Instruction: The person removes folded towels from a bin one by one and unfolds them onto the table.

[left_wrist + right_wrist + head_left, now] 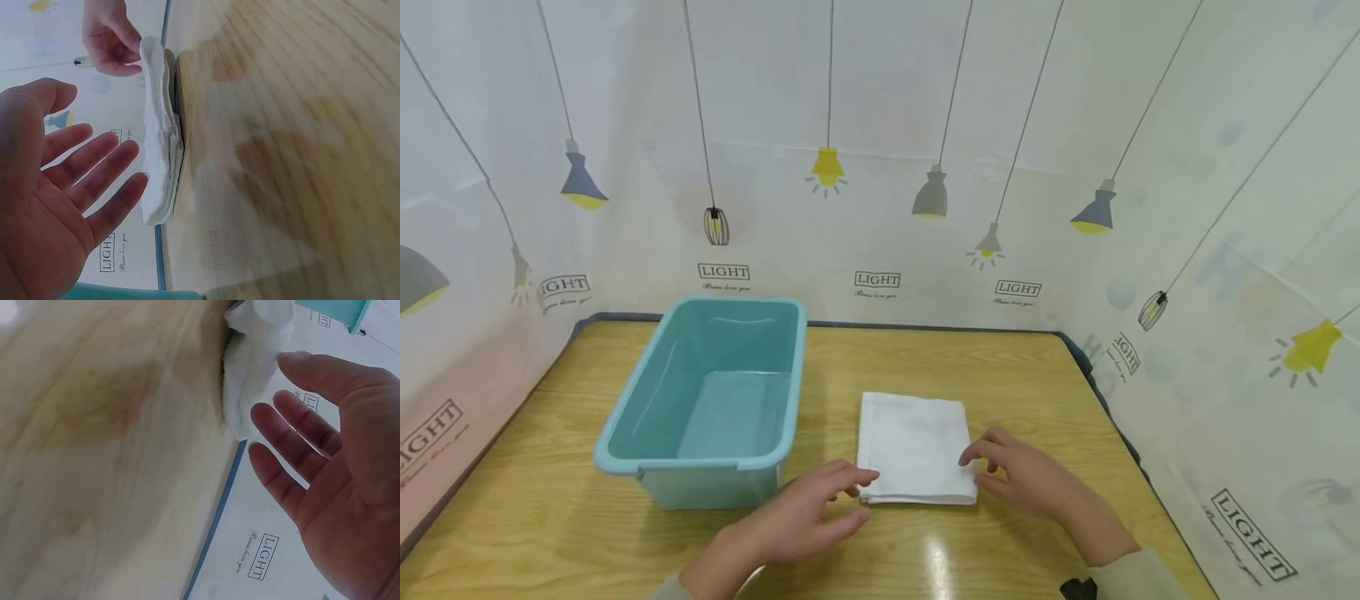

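Note:
A white cloth (917,448), folded into a thick square, lies flat on the wooden table. My left hand (808,514) is at its left front corner, fingers spread and slightly bent, holding nothing. On the cloth's right side is my right hand (1026,475), its fingers loosely bent by the edge; whether the tips touch it I cannot tell. From the left wrist view, the stacked layers of the cloth (161,137) show edge-on beyond the left hand (56,187). The right wrist view has the cloth (256,369) near the thumb of the right hand (340,462).
A light blue plastic tub (737,417) stands left of the cloth, close to my left forearm, with nothing visible inside. The wooden tabletop (1000,367) ends at white sheets (880,233) printed with lamps, which rise at the back and both sides.

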The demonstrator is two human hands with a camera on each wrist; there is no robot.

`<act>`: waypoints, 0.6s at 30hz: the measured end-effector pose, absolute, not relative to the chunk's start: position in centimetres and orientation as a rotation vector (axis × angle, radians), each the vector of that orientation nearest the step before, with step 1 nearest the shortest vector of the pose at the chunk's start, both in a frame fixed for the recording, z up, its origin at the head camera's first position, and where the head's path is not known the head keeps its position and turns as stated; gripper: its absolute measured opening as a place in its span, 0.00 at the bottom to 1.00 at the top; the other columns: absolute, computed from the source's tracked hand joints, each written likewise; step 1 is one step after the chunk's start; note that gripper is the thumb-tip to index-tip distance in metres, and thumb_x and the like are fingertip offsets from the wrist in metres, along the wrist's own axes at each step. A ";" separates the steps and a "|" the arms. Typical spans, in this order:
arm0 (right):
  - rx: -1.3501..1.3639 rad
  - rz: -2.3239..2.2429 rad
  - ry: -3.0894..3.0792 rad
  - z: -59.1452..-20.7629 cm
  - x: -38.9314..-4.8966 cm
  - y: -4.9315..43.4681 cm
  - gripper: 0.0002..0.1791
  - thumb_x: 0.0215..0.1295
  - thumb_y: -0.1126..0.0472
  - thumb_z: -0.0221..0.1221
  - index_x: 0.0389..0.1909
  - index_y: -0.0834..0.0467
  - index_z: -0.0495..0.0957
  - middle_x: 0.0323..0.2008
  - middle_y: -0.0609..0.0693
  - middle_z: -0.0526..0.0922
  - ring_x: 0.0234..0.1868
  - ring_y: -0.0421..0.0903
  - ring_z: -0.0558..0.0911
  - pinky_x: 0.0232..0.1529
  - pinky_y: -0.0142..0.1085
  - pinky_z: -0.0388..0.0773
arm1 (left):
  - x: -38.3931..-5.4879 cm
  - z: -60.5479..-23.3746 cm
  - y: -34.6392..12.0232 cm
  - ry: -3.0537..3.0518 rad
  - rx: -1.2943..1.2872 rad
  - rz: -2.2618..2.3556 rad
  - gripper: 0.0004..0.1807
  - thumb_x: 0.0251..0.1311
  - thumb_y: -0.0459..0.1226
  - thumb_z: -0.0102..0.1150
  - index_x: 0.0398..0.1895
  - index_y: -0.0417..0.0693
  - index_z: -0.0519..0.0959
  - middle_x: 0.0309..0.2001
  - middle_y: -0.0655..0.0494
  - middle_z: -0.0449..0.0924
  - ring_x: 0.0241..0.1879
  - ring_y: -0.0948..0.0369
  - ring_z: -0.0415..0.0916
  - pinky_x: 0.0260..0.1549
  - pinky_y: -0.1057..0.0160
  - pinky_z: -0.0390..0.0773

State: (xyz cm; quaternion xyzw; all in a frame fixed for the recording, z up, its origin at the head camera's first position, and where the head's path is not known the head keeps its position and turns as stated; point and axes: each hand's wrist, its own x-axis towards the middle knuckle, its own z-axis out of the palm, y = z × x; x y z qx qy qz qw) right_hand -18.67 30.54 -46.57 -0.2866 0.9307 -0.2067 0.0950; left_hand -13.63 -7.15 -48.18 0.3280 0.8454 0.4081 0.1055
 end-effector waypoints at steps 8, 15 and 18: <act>-0.953 -0.680 2.708 -48.0 -18.0 31.1 0.26 0.73 0.61 0.72 0.69 0.41 0.83 0.55 0.47 0.74 0.45 0.41 0.79 0.45 0.35 0.82 | -13.9 -48.4 -7.2 2.481 0.936 1.193 0.26 0.82 0.49 0.59 0.76 0.50 0.78 0.64 0.53 0.83 0.60 0.55 0.82 0.56 0.57 0.86; -1.005 -0.785 2.753 -48.6 -18.2 30.8 0.18 0.74 0.57 0.71 0.62 0.43 0.90 0.50 0.44 0.74 0.38 0.35 0.73 0.38 0.29 0.76 | -13.8 -48.7 -7.1 2.508 0.976 1.188 0.24 0.82 0.48 0.59 0.74 0.49 0.79 0.62 0.53 0.84 0.59 0.57 0.83 0.57 0.55 0.86; -0.952 -0.825 2.771 -48.6 -18.8 30.7 0.14 0.77 0.57 0.68 0.58 0.43 0.91 0.48 0.43 0.76 0.38 0.33 0.72 0.39 0.30 0.77 | -13.7 -48.8 -7.1 2.520 0.991 1.200 0.23 0.82 0.47 0.59 0.73 0.48 0.80 0.61 0.53 0.85 0.59 0.56 0.84 0.57 0.56 0.86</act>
